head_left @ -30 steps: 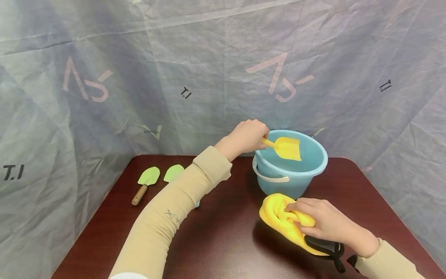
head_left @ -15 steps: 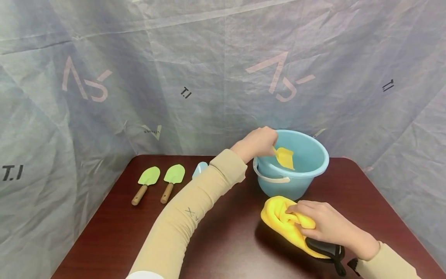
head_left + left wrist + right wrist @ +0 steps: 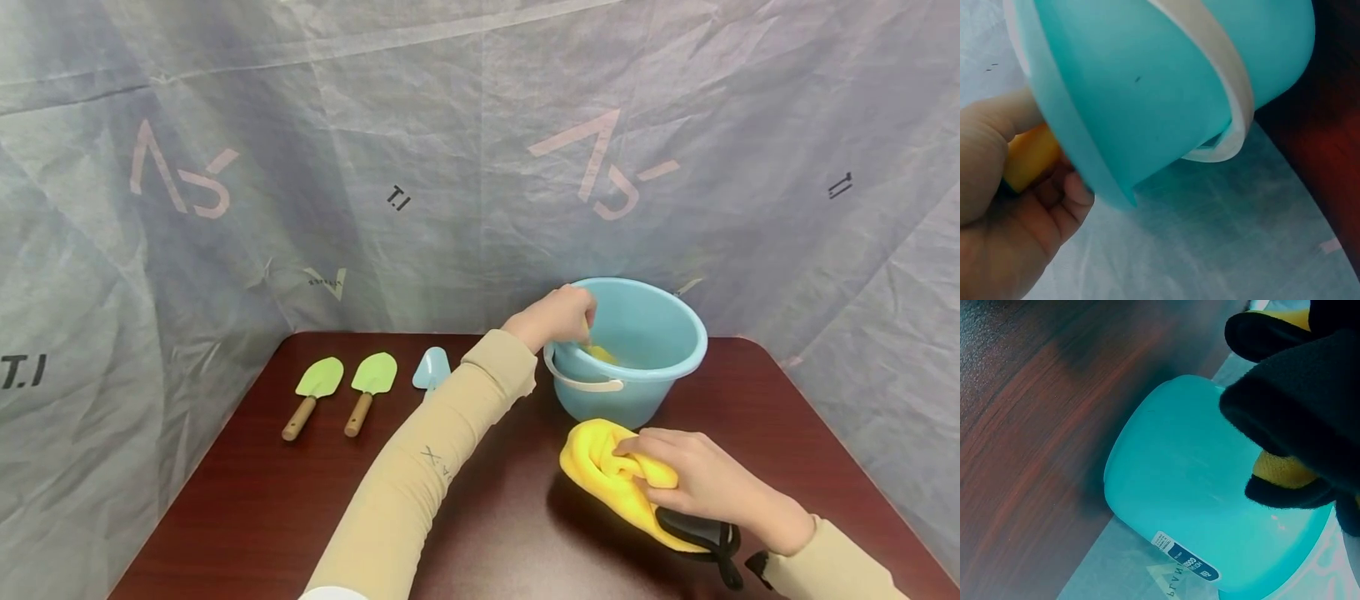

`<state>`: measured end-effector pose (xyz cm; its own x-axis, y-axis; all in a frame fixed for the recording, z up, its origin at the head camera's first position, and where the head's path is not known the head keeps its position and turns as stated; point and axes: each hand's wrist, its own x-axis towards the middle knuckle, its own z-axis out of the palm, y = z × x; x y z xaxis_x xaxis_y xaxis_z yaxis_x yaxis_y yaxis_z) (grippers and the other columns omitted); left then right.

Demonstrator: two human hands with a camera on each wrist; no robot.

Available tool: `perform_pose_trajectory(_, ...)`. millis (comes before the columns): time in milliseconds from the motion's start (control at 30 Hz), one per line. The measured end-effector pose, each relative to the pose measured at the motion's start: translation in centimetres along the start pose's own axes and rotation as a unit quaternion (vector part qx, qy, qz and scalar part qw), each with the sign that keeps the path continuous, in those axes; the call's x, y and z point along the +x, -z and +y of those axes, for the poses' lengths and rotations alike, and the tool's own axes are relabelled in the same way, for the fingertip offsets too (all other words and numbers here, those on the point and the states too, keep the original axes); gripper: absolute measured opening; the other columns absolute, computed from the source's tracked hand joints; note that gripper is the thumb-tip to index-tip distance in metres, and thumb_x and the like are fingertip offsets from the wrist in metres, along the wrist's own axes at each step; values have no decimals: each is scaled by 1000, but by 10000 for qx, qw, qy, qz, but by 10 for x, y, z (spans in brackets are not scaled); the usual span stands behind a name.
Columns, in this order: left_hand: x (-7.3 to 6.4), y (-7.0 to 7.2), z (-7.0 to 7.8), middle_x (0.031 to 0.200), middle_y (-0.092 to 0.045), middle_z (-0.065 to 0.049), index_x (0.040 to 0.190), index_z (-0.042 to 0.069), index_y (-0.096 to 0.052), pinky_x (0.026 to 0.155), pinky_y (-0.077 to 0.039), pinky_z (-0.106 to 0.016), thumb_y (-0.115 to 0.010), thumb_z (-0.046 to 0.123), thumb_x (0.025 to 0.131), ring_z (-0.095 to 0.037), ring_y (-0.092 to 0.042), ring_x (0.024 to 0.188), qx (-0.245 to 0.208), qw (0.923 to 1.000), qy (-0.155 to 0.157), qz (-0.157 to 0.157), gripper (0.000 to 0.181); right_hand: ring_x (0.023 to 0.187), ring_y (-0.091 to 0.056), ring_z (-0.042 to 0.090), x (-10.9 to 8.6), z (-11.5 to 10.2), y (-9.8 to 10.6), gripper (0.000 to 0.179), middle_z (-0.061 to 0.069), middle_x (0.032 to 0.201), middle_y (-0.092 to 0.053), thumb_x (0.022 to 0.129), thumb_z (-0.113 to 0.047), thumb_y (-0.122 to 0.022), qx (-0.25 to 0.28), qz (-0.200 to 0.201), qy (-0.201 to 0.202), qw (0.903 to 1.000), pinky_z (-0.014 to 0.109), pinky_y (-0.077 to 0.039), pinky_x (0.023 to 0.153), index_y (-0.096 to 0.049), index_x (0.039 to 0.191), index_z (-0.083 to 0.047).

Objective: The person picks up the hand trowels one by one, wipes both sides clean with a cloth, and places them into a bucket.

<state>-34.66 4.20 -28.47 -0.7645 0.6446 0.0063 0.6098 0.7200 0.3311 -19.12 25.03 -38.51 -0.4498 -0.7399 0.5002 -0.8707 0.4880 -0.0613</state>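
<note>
My left hand reaches over the near left rim of a light blue bucket and grips a yellow toy shovel by its handle. Inside the bucket, only part of the yellow shovel shows. In the left wrist view, the fingers curl round the shovel's yellow handle beside the rim. Nearer, my right hand pinches a bunched yellow fleece piece with black parts and a black cord, in front of the bucket. Its dark fuzzy folds fill the right wrist view's upper right; the exact kind is unclear.
Two green trowels with wooden handles, one at the far left and one beside it, lie on the dark red table. A light blue scoop is partly covered by my left sleeve. Grey sheeting hangs behind.
My left hand has moved right and down, and the yellow shovel has sunk from above the bucket's mouth into it. The right hand stays almost still with the fleece.
</note>
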Motion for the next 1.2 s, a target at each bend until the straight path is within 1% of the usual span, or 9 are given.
perform_pose_trajectory(167,7,-9,2,68,-43,1,72,11,-55,57,-34,-23,-70,12,83,-12,-35,62,28,9999,-30,-144,18,82,-58,-1,-2,0,0,46,-15,102,-62,68,-21,-77,70,-32,-41,10000,17,-47,72,-62,111,-25)
perform_pose_trajectory(400,15,-18,9,62,-43,3,67,13,-54,52,-33,-21,-70,11,81,-10,-34,57,54,9990,-26,-444,22,83,-58,-1,-5,-1,1,47,-16,103,-62,68,-22,-79,70,-60,-158,9998,16,-47,73,-62,112,-27)
perform_pose_trajectory(433,16,-19,9,60,-40,2,65,13,-52,51,-31,-22,-69,10,81,-11,-31,55,22,9988,4,-479,24,83,-59,-1,-6,-1,1,47,-16,103,-62,68,-22,-79,78,-65,-165,9998,16,-47,73,-62,112,-27)
perform_pose_trajectory(567,16,-21,11,64,-48,1,68,13,-58,51,-35,-22,-70,13,83,-12,-38,57,-1,9983,123,-566,20,84,-59,1,-7,-2,1,46,-15,103,-63,69,-21,-78,151,-92,-199,9996,17,-47,74,-62,112,-26)
perform_pose_trajectory(700,16,-21,13,76,-60,0,76,13,-64,57,-41,-23,-70,18,85,-13,-48,67,56,9979,110,-635,12,86,-60,2,-7,-2,3,44,-14,104,-63,71,-22,-77,119,-150,-245,9995,20,-48,75,-62,112,-25)
perform_pose_trajectory(833,15,-19,12,79,-61,0,78,13,-64,59,-42,-23,-68,20,87,-12,-50,68,100,9976,13,-682,12,86,-60,2,-7,-3,4,43,-15,104,-63,71,-23,-76,89,-157,-281,9994,20,-48,75,-62,112,-25)
perform_pose_trajectory(1000,11,-15,9,80,-63,1,82,13,-65,62,-44,-22,-67,23,88,-11,-53,68,189,9974,-287,-637,12,84,-58,1,-8,-3,4,44,-15,102,-62,71,-22,-77,98,-144,-319,9993,18,-47,73,-62,112,-25)
perform_pose_trajectory(1100,7,-10,8,80,-63,1,83,13,-65,62,-43,-22,-67,23,88,-11,-53,68,242,9970,-456,-578,12,83,-58,0,-8,-3,3,44,-16,101,-62,70,-22,-76,109,-149,-335,9993,18,-47,73,-62,112,-25)
perform_pose_trajectory(1200,0,-5,6,77,-60,1,81,13,-64,61,-41,-23,-64,22,89,-11,-50,66,376,9968,-553,-427,13,83,-58,-1,-8,-3,3,44,-16,101,-62,70,-21,-76,127,-148,-352,9992,18,-47,73,-62,112,-25)
